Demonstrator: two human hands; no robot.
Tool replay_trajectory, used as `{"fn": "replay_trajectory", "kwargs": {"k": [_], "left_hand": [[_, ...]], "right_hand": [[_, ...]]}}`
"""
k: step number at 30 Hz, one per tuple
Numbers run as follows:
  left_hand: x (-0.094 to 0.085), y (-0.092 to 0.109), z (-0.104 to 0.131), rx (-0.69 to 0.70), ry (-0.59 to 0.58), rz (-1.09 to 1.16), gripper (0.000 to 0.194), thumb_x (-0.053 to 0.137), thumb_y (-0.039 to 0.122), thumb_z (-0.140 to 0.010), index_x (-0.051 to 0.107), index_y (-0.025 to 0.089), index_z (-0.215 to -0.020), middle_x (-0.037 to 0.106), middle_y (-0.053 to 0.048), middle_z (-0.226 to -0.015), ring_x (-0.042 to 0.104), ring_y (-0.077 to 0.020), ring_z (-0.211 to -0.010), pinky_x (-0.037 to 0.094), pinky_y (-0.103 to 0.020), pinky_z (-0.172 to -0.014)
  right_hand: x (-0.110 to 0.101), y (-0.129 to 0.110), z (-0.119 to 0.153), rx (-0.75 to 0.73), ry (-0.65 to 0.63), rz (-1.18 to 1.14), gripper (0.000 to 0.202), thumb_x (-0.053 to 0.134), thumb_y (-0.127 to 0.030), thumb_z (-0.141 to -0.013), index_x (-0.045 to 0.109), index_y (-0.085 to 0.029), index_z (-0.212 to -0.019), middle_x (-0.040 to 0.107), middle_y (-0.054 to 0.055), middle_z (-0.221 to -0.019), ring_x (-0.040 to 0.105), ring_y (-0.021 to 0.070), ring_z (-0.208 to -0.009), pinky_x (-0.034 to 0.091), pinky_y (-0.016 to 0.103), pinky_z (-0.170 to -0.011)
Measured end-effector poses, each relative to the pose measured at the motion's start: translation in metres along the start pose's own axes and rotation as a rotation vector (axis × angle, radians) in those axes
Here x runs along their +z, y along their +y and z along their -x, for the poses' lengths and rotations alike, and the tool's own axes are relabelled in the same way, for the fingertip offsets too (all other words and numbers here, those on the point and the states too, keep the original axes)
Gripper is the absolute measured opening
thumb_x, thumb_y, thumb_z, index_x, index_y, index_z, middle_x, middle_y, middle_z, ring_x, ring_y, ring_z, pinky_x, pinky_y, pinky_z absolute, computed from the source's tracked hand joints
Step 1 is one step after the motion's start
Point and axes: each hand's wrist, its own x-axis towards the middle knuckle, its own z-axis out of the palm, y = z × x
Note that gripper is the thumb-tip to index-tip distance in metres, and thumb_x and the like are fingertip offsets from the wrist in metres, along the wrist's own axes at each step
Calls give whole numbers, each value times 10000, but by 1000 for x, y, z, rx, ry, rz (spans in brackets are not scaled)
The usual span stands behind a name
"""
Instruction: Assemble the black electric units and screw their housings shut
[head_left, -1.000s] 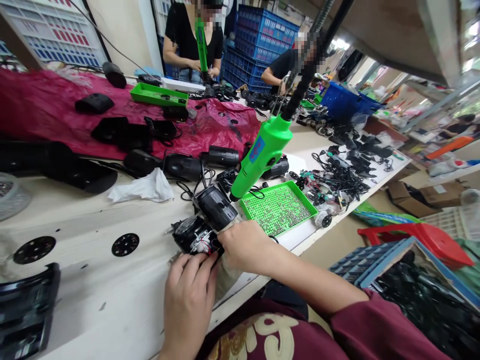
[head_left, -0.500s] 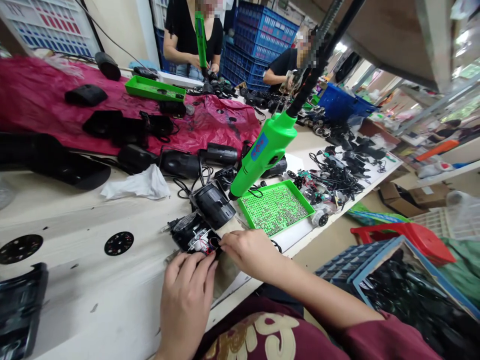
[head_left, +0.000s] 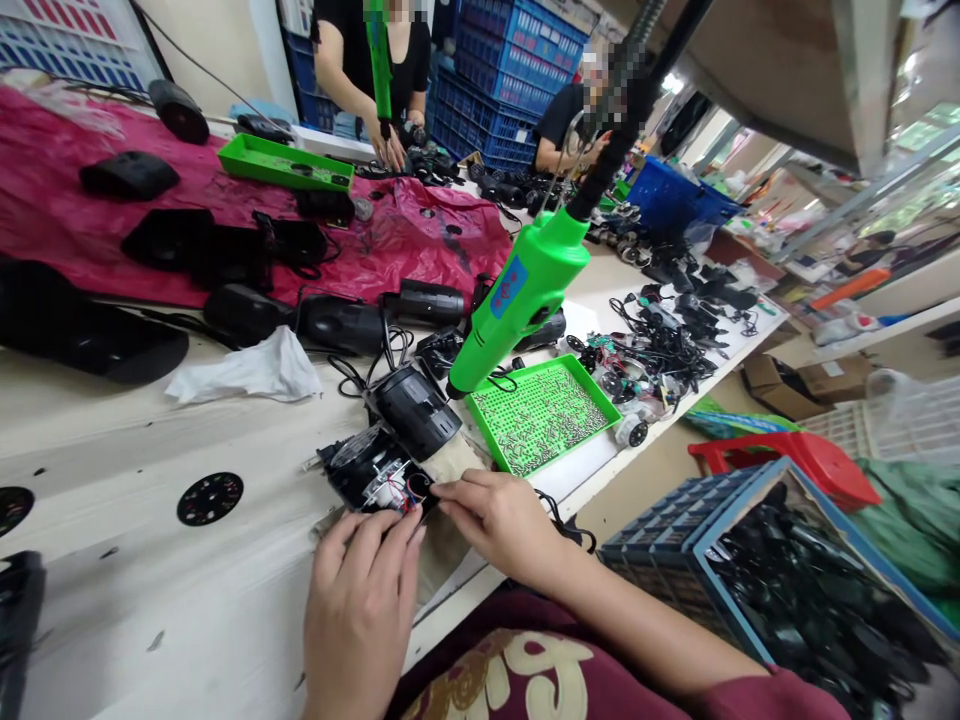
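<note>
An opened black appliance housing [head_left: 346,470] lies on the bench before me, with a metal-and-white mechanism and thin red and blue wires [head_left: 411,492] showing inside. My left hand [head_left: 366,590] is closed over its near edge, fingertips beside the wires. From the right, my right hand [head_left: 504,520] pinches at the housing's right end, where a dark wire loops; what sits between thumb and finger is hidden. Behind it rests a black cylindrical part [head_left: 416,408]. A green electric screwdriver [head_left: 517,300] hangs tip-down just above that part.
A green tray of screws [head_left: 544,415] stands right of the housing. White cloth [head_left: 247,370], black housings [head_left: 341,322] and a round dial plate [head_left: 210,498] lie on the bench. Electronic parts [head_left: 660,345] pile up at right; a blue crate [head_left: 701,550] stands below. Two co-workers sit opposite.
The view has shifted slightly, so the bench things appear further left. Both my hands stay at the housing with little change. A co-worker's hand opposite has moved down to the parts.
</note>
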Motion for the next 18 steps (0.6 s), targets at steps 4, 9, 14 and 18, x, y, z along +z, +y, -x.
{"fn": "replay_trajectory", "kwargs": {"k": [4, 9, 14, 18], "left_hand": [[-2, -2, 2, 1, 1, 14, 260, 641, 67, -825, 648, 68, -1084, 644, -127, -930, 505, -295, -930, 432, -465, -851], [-3, -1, 5, -15, 12, 16, 255, 658, 56, -807, 653, 66, -1062, 641, -130, -915, 508, -300, -927, 432, -470, -844], [-2, -1, 5, -16, 15, 29, 239, 654, 55, -810, 657, 61, -1049, 647, -135, -913, 506, -302, -926, 432, -467, -835], [-3, -3, 7, -27, 10, 44, 215, 631, 63, -829, 656, 69, -1043, 646, -134, -914, 509, -304, -935, 434, -477, -843]], "right_hand": [[2, -1, 1, 51, 47, -125, 221, 506, -190, -921, 686, -150, -1044, 743, 110, -966, 694, 230, -865, 485, 329, -783], [11, 0, -3, 177, 63, -384, 152, 494, -230, -903, 632, -166, -895, 667, 6, -655, 639, 142, -565, 492, 236, -579], [26, 3, -7, 266, -3, -621, 311, 368, -403, -947, 550, -153, -925, 576, -34, -564, 537, 104, -385, 471, 205, -414], [28, 1, -7, 256, -23, -615, 420, 284, -476, -974, 538, -143, -952, 566, -33, -555, 527, 102, -373, 464, 203, -409]]}}
